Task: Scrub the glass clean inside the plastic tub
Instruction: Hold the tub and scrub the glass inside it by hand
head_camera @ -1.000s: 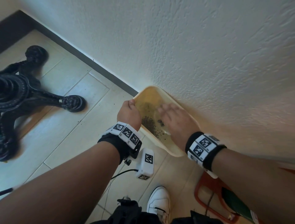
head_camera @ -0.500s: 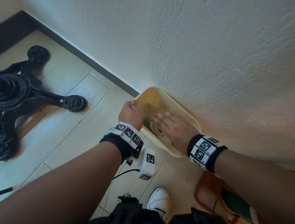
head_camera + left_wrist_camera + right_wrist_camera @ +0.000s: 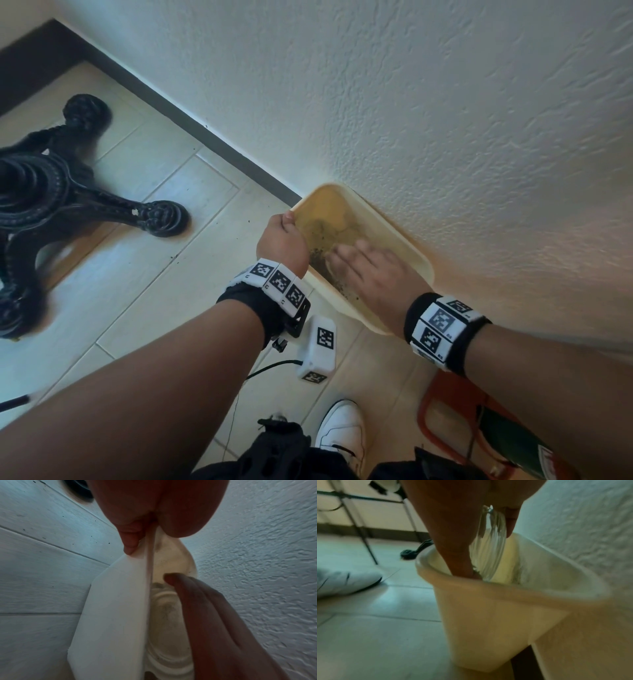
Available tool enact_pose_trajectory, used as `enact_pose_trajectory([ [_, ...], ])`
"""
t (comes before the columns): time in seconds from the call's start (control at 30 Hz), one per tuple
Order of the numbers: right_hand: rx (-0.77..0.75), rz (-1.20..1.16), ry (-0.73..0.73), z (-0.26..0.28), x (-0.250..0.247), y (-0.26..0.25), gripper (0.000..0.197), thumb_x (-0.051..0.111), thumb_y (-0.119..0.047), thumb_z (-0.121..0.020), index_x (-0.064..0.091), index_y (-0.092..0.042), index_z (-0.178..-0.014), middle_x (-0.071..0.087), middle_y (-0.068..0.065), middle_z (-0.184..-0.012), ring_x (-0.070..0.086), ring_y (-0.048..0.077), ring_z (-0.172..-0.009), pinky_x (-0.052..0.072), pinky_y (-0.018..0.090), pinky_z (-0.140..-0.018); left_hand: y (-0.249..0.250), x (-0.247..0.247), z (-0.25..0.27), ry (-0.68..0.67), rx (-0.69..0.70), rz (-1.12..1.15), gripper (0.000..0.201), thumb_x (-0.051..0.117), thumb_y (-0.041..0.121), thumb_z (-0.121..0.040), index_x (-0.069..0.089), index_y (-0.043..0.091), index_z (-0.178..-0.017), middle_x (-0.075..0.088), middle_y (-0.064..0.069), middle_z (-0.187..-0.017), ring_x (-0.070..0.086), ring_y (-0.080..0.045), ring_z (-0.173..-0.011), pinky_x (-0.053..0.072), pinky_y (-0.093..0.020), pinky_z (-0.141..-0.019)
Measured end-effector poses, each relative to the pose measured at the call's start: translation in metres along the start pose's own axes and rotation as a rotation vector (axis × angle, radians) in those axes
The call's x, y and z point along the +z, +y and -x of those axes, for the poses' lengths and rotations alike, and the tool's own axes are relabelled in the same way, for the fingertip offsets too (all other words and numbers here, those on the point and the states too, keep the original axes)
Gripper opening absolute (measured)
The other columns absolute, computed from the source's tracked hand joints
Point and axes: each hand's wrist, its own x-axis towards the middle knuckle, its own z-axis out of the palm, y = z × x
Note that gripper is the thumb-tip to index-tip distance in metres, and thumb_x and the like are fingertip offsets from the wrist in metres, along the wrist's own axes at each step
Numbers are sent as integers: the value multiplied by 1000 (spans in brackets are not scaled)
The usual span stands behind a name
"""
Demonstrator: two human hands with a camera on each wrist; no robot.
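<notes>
A cream plastic tub [image 3: 394, 226] stands on the floor against the wall, with murky yellow water and dark specks inside. My left hand [image 3: 286, 222] grips its near-left rim, thumb inside and fingers outside [image 3: 130, 545]. My right hand [image 3: 359, 267] reaches down into the tub and holds a clear ribbed glass [image 3: 489, 545] between fingers and thumb. In the left wrist view the glass [image 3: 166, 615] lies under those fingers [image 3: 197, 601], beside the tub wall [image 3: 111, 608]. The right hand is motion-blurred in the head view and hides most of the glass there.
A textured white wall [image 3: 445, 102] rises right behind the tub. A black ornate table base [image 3: 51, 205] stands at left on the tiled floor. A white shoe [image 3: 342, 431], a white tagged device [image 3: 318, 349] with a cable, and an orange frame [image 3: 442, 404] lie close by.
My right hand's fingers have slid toward the tub's near-left side over the glass and are blurred again. The left hand stays on the rim.
</notes>
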Motion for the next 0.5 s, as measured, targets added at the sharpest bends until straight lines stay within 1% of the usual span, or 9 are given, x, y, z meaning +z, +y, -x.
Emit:
enact_pose_trajectory([
  [0.03,-1,-5,7,-1,0,0,69,43,-2,-73,38,-5,-143,50,19,-139,47,42,-123,49,50,-86,0,1,0,-2,1,3,41,27,34,-104,59,11,-116,58,-2,-88,51,-21,-77,35,-29,-68],
  [0.1,29,-17,1,-3,-1,2,74,44,0,-71,34,-5,-145,46,18,-142,44,42,-126,48,50,-90,-2,1,0,3,-4,3,41,27,34,-103,59,11,-115,57,0,-85,52,-21,-76,36,-29,-67],
  [0.2,28,-3,2,-2,-1,4,82,53,3,-65,33,-5,-144,47,18,-142,44,41,-126,48,50,-91,-2,2,-1,-5,-2,-5,41,27,36,-103,59,12,-112,59,-2,-83,54,-22,-73,37,-29,-64],
  [0.27,55,-16,-2,-1,-1,4,82,49,3,-65,33,-6,-144,47,17,-142,44,40,-126,47,49,-91,-3,1,-2,-10,-5,-15,41,27,36,-103,59,11,-111,60,-4,-86,53,-23,-74,37,-30,-66],
  [0.37,77,-40,5,1,2,5,81,42,1,-66,31,-8,-145,45,15,-143,42,39,-127,46,49,-95,-2,0,-2,-22,-5,-20,41,27,36,-103,59,11,-112,56,-1,-84,52,-23,-75,38,-30,-68],
  [0.43,108,-53,15,0,2,8,79,38,2,-67,31,-7,-145,44,16,-143,41,40,-127,46,52,-93,-3,0,-2,-19,-6,-31,41,27,36,-103,58,12,-113,56,0,-84,52,-22,-74,37,-30,-67],
  [0.5,97,-23,21,1,2,10,75,36,3,-70,32,-6,-145,45,17,-143,42,41,-125,47,51,-91,-2,0,0,-20,-7,-33,41,27,36,-103,58,12,-113,55,1,-83,52,-21,-73,37,-30,-67],
])
